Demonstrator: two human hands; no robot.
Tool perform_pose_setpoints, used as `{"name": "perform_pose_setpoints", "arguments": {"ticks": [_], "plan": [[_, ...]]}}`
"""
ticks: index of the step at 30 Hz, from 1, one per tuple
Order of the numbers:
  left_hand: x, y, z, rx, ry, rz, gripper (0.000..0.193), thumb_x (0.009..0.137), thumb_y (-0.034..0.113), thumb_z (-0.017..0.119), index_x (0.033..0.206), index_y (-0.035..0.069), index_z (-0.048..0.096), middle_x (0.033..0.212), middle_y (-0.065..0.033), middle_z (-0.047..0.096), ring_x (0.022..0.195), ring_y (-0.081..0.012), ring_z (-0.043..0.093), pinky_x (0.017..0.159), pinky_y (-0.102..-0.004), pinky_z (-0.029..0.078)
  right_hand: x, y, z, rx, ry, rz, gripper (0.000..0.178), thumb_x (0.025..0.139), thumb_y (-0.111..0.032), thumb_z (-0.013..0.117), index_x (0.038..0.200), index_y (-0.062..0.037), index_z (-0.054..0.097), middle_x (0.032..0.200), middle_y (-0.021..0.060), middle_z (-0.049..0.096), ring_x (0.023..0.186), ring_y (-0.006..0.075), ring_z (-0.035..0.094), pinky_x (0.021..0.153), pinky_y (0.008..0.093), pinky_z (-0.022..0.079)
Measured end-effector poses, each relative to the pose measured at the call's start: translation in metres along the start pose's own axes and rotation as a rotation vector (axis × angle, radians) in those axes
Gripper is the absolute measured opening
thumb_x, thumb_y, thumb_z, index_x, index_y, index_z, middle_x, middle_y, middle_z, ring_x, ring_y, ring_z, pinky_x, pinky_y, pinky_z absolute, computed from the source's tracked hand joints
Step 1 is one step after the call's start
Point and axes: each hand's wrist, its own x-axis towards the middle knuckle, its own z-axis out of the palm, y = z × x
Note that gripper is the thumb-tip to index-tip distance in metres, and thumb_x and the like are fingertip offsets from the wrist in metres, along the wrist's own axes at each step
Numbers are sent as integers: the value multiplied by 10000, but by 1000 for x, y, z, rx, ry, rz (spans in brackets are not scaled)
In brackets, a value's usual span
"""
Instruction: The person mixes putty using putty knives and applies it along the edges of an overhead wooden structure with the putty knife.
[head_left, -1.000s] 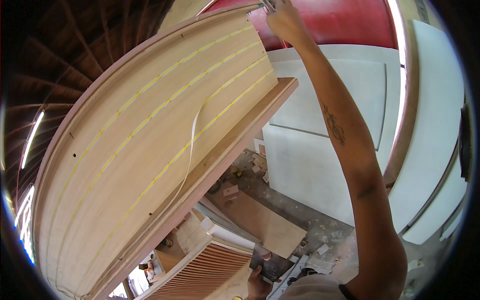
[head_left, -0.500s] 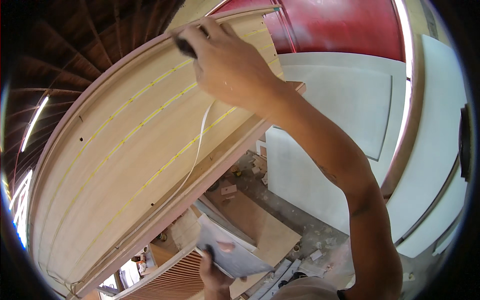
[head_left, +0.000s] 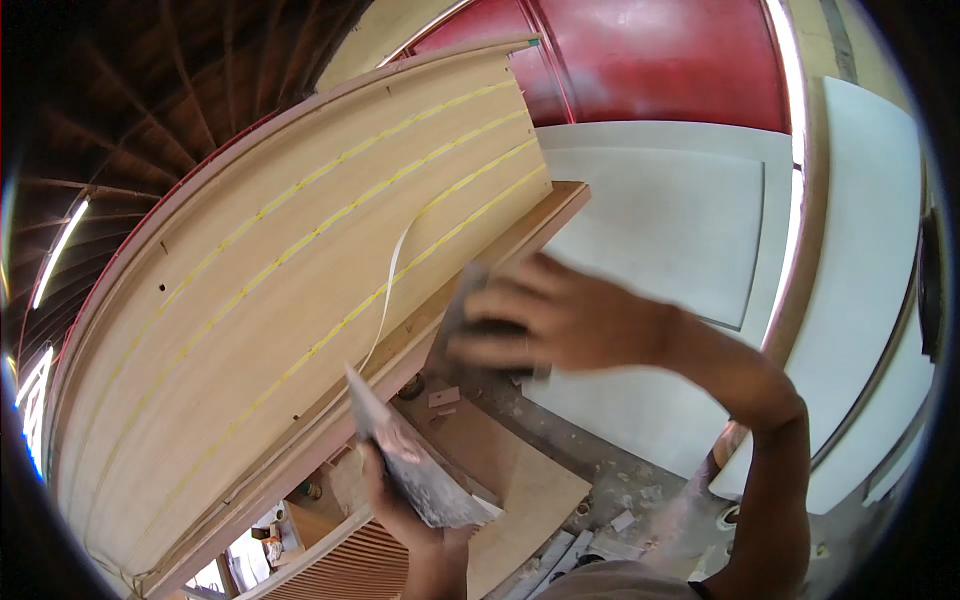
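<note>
My left hand point(head_left: 400, 505) grips a flat grey metal putty plate point(head_left: 425, 480) that carries a smear of pinkish filler point(head_left: 392, 432). The plate stands tilted just past the near edge of a large wooden panel point(head_left: 220, 330). Blurred by motion, my right hand point(head_left: 570, 315) is above and to the right of the plate, with its fingers round a wide, flat, dark scraper point(head_left: 462, 300). The scraper is apart from both the panel and the plate. Thin lines of yellow tape point(head_left: 300, 262) run along the panel, and a loose white strip point(head_left: 390, 275) hangs across them.
White-painted panels point(head_left: 640, 230) lean at the right, with a glossy red panel point(head_left: 680, 60) behind. Below are a brown board point(head_left: 540, 480) and a littered concrete floor point(head_left: 620, 440). A slatted wooden piece point(head_left: 345, 565) stands at lower left. A wooden ledge point(head_left: 560, 195) borders the panel.
My right hand has come down from the panel's far upper edge toward the plate. My left hand has raised the plate and turned it more edge-on.
</note>
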Motion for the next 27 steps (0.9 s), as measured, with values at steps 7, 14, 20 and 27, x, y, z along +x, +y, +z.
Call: {"name": "perform_pose_setpoints", "arguments": {"ticks": [7,14,20,27], "plan": [[-13,-6,8,-457,-109,-217,419,991,420,475,1163,41,524,1003,-99,616,903,-216,615,801,-368,510,15,203,17,-242,577,817,406,860,-55,555,1264,-96,545,1147,207,553,1092,423,509,938,493,438],[-18,-11,-39,-432,99,-57,468,961,473,491,1125,35,515,989,-118,594,914,-230,582,824,-369,475,79,193,62,-204,571,1031,524,832,-46,544,1343,-78,431,1230,249,471,1113,463,481,907,535,465],[-17,-6,-52,-318,11,-14,451,989,455,439,1204,68,522,1116,-82,591,1037,-229,576,908,-388,458,134,89,35,-183,574,811,527,801,-51,587,1311,-55,453,1186,204,491,1086,402,510,823,501,511],[-5,-1,-38,-361,-109,-68,410,993,413,485,1245,92,524,1094,-39,603,907,-142,613,801,-297,521,139,29,4,131,530,511,492,781,-30,612,1262,-68,515,1173,180,503,1083,369,523,845,440,519]]}}
